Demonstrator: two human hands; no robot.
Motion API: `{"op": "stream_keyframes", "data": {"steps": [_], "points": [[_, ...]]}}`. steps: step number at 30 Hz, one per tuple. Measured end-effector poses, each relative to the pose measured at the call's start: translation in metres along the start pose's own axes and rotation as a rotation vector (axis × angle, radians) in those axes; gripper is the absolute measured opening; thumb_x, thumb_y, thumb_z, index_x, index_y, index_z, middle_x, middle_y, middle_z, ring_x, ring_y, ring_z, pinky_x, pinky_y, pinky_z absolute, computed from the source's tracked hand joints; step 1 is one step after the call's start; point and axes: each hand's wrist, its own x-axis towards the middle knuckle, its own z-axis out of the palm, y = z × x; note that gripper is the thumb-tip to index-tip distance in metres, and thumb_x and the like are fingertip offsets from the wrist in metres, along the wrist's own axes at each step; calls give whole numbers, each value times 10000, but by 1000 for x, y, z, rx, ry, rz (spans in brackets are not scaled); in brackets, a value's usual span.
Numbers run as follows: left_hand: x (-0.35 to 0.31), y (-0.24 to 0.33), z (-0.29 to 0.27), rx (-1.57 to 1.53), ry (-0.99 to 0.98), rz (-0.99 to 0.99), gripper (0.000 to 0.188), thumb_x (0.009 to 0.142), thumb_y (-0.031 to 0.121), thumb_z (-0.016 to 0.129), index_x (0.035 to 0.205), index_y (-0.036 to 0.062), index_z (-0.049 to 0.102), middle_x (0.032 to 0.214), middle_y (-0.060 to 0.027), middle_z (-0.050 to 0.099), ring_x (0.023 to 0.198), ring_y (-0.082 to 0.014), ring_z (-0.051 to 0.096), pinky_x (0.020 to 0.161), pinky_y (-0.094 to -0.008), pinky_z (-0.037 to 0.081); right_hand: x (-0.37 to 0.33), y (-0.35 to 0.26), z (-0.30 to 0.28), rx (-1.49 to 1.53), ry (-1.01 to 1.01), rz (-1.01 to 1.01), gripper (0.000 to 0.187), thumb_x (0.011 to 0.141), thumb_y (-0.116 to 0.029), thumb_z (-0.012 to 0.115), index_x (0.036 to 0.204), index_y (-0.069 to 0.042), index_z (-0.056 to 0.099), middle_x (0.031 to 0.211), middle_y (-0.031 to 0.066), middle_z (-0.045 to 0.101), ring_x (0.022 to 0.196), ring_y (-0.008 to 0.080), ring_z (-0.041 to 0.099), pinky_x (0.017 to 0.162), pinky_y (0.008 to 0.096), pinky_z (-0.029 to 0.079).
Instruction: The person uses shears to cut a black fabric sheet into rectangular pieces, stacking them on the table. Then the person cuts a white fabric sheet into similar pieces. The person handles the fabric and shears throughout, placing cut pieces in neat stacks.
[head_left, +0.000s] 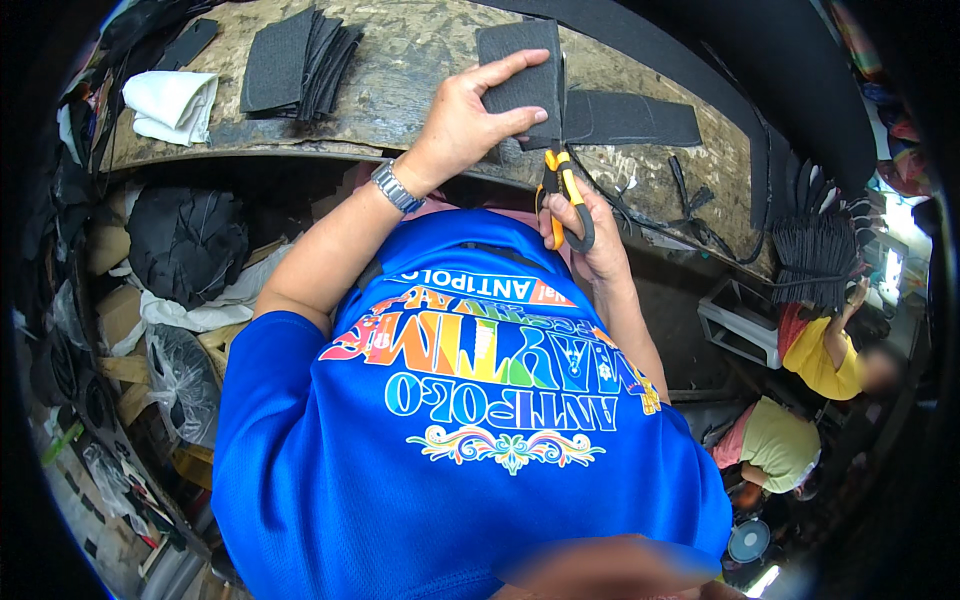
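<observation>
My left hand [462, 125] holds a dark grey felt-like rectangular piece [520, 90] over the workbench. Its thumb and index finger lie spread on top, and the other fingers are hidden. Scissors [572, 208] with yellow and black handles are in my right hand [600, 235], fingers wrapped about the grips. Their blades point away from me along the piece's right edge and are mostly hidden. Just right of the blades, a longer dark strip [640, 120] with a rounded outline on it lies flat on the wood.
On the worn wooden bench [400, 60] sit a stack of dark pieces [295, 65] and a folded white cloth [172, 105]. Black scraps [690, 200] lie near its right edge. A bundle of black strips [815, 260] is farther right. Two people [825, 360] are at the lower right.
</observation>
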Motion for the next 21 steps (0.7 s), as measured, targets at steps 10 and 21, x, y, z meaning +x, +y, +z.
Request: {"op": "stream_keyframes", "data": {"steps": [10,21], "points": [[-5,-1,1,14,-16,-20,569,807,11,753,1346,75,583,1135,-74,654,935,-102,630,728,-240,580,-4,2,8,-12,63,29,218,901,-179,707,996,-28,582,667,10,572,531,61,521,472,190,425],[-8,-4,0,-30,-11,-28,581,824,11,742,1370,100,565,1144,-37,649,886,-72,623,692,-221,570,-2,0,0,20,-44,44,303,898,-261,711,1027,-25,573,699,45,591,553,87,537,523,213,441]]}}
